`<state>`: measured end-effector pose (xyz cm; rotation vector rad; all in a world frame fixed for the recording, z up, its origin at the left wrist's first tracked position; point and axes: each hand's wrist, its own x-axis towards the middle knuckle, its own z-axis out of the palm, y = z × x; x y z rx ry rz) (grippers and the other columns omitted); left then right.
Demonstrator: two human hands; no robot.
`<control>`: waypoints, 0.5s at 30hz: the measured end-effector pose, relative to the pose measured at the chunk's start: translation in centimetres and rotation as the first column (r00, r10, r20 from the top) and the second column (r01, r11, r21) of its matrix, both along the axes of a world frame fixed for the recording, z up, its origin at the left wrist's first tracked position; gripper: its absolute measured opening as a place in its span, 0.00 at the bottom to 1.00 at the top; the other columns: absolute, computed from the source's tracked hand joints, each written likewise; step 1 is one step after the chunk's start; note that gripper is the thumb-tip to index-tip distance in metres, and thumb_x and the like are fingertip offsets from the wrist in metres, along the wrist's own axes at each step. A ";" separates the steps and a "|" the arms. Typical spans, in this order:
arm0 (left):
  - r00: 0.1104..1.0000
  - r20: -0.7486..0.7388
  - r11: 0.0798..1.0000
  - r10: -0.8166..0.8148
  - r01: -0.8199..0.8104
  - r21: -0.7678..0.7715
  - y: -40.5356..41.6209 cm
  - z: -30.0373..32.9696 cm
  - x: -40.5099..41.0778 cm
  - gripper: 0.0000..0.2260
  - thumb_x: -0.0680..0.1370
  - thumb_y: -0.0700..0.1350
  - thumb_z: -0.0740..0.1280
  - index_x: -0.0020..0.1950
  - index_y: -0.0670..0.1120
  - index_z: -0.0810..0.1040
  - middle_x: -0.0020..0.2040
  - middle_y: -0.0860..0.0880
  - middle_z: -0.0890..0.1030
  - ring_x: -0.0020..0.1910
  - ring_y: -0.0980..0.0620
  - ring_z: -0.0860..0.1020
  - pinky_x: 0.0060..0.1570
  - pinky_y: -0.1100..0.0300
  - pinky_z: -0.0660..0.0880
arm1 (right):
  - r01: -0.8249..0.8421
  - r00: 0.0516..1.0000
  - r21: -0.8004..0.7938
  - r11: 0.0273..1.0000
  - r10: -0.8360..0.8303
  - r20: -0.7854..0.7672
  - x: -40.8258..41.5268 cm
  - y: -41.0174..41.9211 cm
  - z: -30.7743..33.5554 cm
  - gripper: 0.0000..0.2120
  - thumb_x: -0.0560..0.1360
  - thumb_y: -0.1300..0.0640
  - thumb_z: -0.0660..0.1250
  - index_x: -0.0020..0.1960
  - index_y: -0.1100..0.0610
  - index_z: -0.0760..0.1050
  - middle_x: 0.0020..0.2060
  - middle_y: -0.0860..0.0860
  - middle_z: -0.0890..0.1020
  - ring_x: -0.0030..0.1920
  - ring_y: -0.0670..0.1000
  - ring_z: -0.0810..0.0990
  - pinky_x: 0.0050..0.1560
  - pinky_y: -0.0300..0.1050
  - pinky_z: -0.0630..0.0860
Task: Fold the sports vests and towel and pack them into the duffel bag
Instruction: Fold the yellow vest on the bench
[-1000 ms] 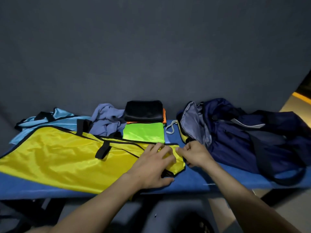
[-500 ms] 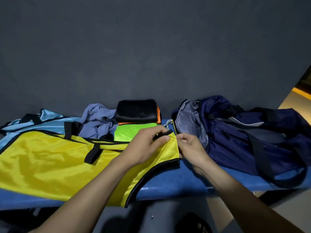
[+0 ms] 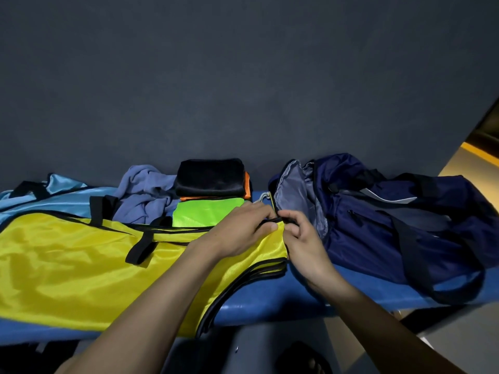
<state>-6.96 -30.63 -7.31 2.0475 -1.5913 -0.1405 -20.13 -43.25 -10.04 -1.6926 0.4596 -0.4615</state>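
Left hand: fingers curled, grip pinching the black-trimmed top right corner of the yellow vest. Right hand: fingers curled in on the same corner from the other side, grip on the black edge trim just beside the left fingertips. Both hands meet at that corner, touching or nearly so; can't tell which.

Yellow vest lies spread across the left and middle of the blue desk, right end doubled over so several black-trimmed edges stack up under the hands. Its near edge hangs over the front of the desk. A black strap lies on the yellow fabric, left of the hands.

Behind the yellow vest:
- light blue vest, far left, flat, partly under the yellow one
- crumpled purple-grey cloth, mid-left; could be the towel, can't confirm
- folded green vest, directly behind the left hand
- folded orange piece behind the green one, mostly covered
- folded black piece on top of the orange

Navy duffel bag sits on the right of the desk, mouth open toward the hands, grey lining visible. Right hand is just beside the opening. Bag's dark strap drapes over the front side.
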 end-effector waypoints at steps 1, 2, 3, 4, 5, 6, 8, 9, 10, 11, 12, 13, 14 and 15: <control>1.000 -0.020 1.000 -0.005 0.006 0.027 -0.1 -0.1 0.0 0.06 0.85 0.52 0.61 0.49 0.54 0.67 0.41 0.55 0.71 0.42 0.52 0.69 0.42 0.53 0.65 | -0.002 1.000 0.013 1.000 0.002 -0.001 0.0 0.1 0.1 0.16 0.80 0.62 0.60 0.61 0.43 0.75 0.36 0.56 0.77 0.36 0.54 0.69 0.39 0.50 0.67; 0.999 -0.033 0.999 -0.012 0.014 0.046 -0.3 -0.1 -0.1 0.06 0.85 0.51 0.61 0.50 0.54 0.67 0.39 0.56 0.71 0.39 0.54 0.69 0.40 0.53 0.64 | 0.004 1.000 0.039 0.999 -0.004 -0.002 0.1 0.0 -0.2 0.14 0.80 0.57 0.61 0.59 0.40 0.75 0.38 0.59 0.78 0.37 0.55 0.72 0.40 0.53 0.70; 0.999 -0.032 0.999 -0.015 0.017 0.049 -0.4 -0.1 -0.2 0.06 0.85 0.51 0.61 0.50 0.54 0.66 0.38 0.57 0.71 0.37 0.56 0.69 0.38 0.54 0.63 | 0.006 1.000 0.073 0.997 -0.006 -0.009 0.2 0.0 -0.1 0.12 0.78 0.51 0.62 0.57 0.38 0.76 0.41 0.57 0.80 0.40 0.57 0.77 0.43 0.57 0.74; 1.000 -0.026 0.999 -0.016 0.017 0.041 -0.5 -0.1 -0.2 0.07 0.84 0.51 0.62 0.50 0.56 0.65 0.38 0.58 0.71 0.37 0.57 0.70 0.38 0.54 0.63 | 0.009 1.000 0.101 0.995 -0.005 -0.031 0.2 -0.1 -0.1 0.10 0.77 0.44 0.62 0.57 0.36 0.76 0.46 0.56 0.83 0.44 0.59 0.81 0.46 0.59 0.77; 0.999 -0.032 1.000 -0.016 0.016 0.025 -0.5 -0.1 -0.3 0.07 0.84 0.51 0.63 0.49 0.57 0.65 0.38 0.59 0.71 0.37 0.59 0.70 0.38 0.55 0.63 | 0.000 0.999 0.110 0.994 0.005 -0.046 0.2 -0.1 -0.2 0.11 0.76 0.39 0.63 0.58 0.37 0.76 0.50 0.55 0.84 0.48 0.57 0.83 0.50 0.58 0.79; 0.999 -0.050 1.000 -0.016 0.016 0.006 -0.6 -0.2 -0.2 0.08 0.84 0.50 0.64 0.49 0.57 0.65 0.38 0.59 0.72 0.38 0.60 0.71 0.38 0.56 0.64 | -0.019 0.999 0.103 0.995 0.024 -0.049 0.2 -0.2 -0.4 0.13 0.78 0.39 0.65 0.61 0.39 0.75 0.52 0.54 0.85 0.51 0.53 0.84 0.53 0.54 0.79; 0.998 -0.056 1.000 -0.016 0.015 -0.014 -0.5 -0.3 -0.2 0.07 0.83 0.48 0.66 0.49 0.54 0.67 0.40 0.58 0.73 0.38 0.58 0.70 0.40 0.55 0.67 | -0.067 0.997 0.076 0.995 0.071 -0.041 0.0 0.0 -0.8 0.18 0.81 0.50 0.69 0.69 0.45 0.70 0.52 0.53 0.86 0.54 0.46 0.84 0.58 0.44 0.76; 1.000 -0.024 1.000 -0.010 0.010 -0.017 -0.4 -0.5 -0.2 0.06 0.82 0.48 0.66 0.50 0.52 0.69 0.42 0.57 0.74 0.41 0.56 0.69 0.42 0.53 0.68 | -0.072 0.996 0.063 0.995 0.075 -0.043 -0.2 0.1 -0.9 0.21 0.80 0.55 0.70 0.71 0.46 0.69 0.50 0.54 0.86 0.52 0.47 0.83 0.56 0.42 0.76; 1.000 0.022 0.999 0.000 0.000 -0.032 -0.2 -0.6 -0.2 0.05 0.82 0.49 0.67 0.52 0.51 0.72 0.46 0.55 0.75 0.44 0.54 0.70 0.45 0.53 0.69 | -0.067 0.996 0.038 0.997 0.069 -0.053 -0.3 0.2 -1.0 0.23 0.80 0.58 0.70 0.71 0.46 0.69 0.47 0.56 0.84 0.47 0.47 0.81 0.51 0.41 0.75; 0.997 0.071 0.998 0.023 -0.019 -0.060 0.1 -0.7 -0.3 0.06 0.81 0.49 0.67 0.55 0.50 0.74 0.50 0.54 0.76 0.49 0.53 0.70 0.49 0.54 0.70 | -0.056 0.996 0.007 0.998 0.056 -0.070 -0.4 0.2 -1.0 0.24 0.79 0.61 0.70 0.71 0.46 0.69 0.43 0.57 0.82 0.41 0.47 0.77 0.44 0.41 0.73; 0.991 0.122 0.995 0.052 -0.040 -0.097 0.7 -0.7 -0.5 0.08 0.81 0.50 0.68 0.58 0.51 0.75 0.54 0.53 0.76 0.52 0.52 0.71 0.51 0.56 0.70 | -0.041 0.995 -0.011 0.999 0.040 -0.090 -0.4 0.1 -1.1 0.25 0.78 0.63 0.70 0.70 0.46 0.70 0.38 0.55 0.78 0.36 0.46 0.73 0.39 0.40 0.70; 0.983 0.165 0.989 0.078 -0.056 -0.133 1.3 -0.6 -0.7 0.09 0.80 0.49 0.69 0.60 0.51 0.76 0.56 0.54 0.76 0.54 0.52 0.71 0.52 0.57 0.69 | -0.032 0.995 -0.017 0.999 0.030 -0.100 -0.5 0.0 -1.0 0.25 0.76 0.65 0.70 0.68 0.46 0.70 0.35 0.51 0.75 0.32 0.45 0.70 0.35 0.39 0.68; 0.978 0.190 0.986 0.090 -0.060 -0.158 2.0 -0.4 -0.9 0.10 0.80 0.49 0.70 0.60 0.52 0.76 0.56 0.54 0.76 0.54 0.52 0.71 0.51 0.58 0.70 | -0.018 0.994 -0.028 0.999 0.014 -0.111 -0.3 -0.1 -1.1 0.26 0.75 0.66 0.70 0.68 0.46 0.70 0.34 0.49 0.72 0.30 0.45 0.67 0.32 0.39 0.66; 0.977 0.195 0.985 0.086 -0.054 -0.165 2.9 -0.3 -1.2 0.09 0.80 0.48 0.70 0.60 0.52 0.76 0.55 0.55 0.76 0.53 0.53 0.72 0.50 0.58 0.71 | -0.018 0.994 -0.036 0.999 0.014 -0.113 -0.2 0.0 -1.0 0.26 0.74 0.66 0.71 0.67 0.46 0.70 0.35 0.49 0.70 0.30 0.46 0.67 0.32 0.41 0.65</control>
